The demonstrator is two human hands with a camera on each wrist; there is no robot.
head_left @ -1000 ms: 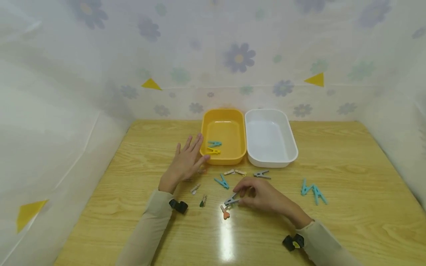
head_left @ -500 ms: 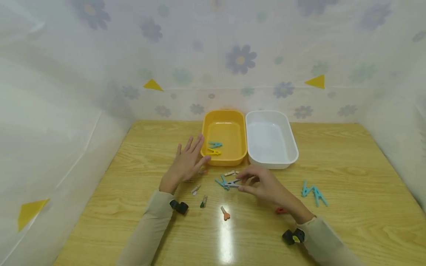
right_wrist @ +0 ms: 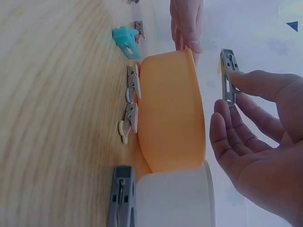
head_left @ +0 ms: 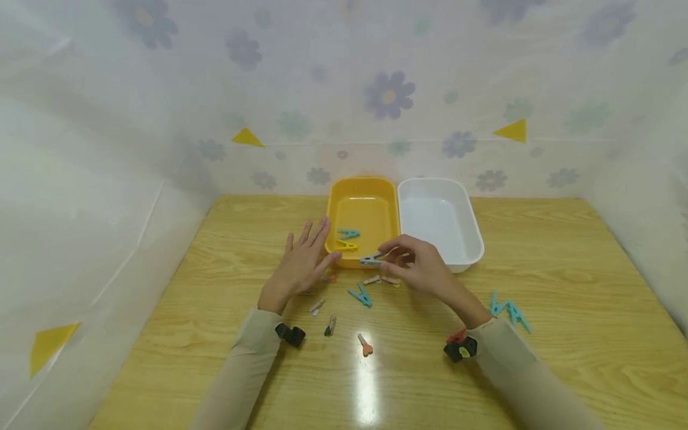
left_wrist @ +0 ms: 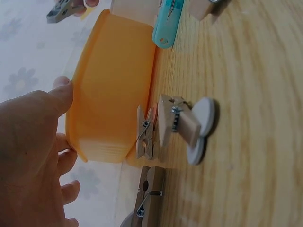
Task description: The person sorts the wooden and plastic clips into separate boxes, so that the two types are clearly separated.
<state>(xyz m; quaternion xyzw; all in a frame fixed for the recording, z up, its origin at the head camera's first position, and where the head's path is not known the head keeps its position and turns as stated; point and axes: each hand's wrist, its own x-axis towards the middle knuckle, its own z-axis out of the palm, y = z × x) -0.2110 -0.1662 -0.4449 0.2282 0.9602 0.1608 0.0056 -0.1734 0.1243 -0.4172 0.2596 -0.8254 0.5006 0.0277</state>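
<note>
My right hand (head_left: 421, 266) pinches a grey plastic clothespin (head_left: 371, 260) above the near rim of the yellow tray (head_left: 365, 185). In the right wrist view the grey clothespin (right_wrist: 228, 75) sits between thumb and fingers, clear of the tray. My left hand (head_left: 301, 266) rests against the yellow tray's left side, fingers straight, thumb at the near corner. Inside that tray lie a teal clothespin (head_left: 349, 233) and a yellow clothespin (head_left: 346, 245). In front of it lie another teal clothespin (head_left: 361, 294) and small wooden clothespins (head_left: 371, 279).
A white tray (head_left: 478, 245) stands against the yellow one's right side. Two teal clothespins (head_left: 516, 313) lie at right, and a red clothespin (head_left: 457, 335) is partly hidden by my right wrist. Nearer me lies a wooden clothespin with an orange heart (head_left: 365, 345).
My right hand has lifted the grey clothespin off the table and carried it forward to the yellow tray's near rim. The left hand has stayed in place.
</note>
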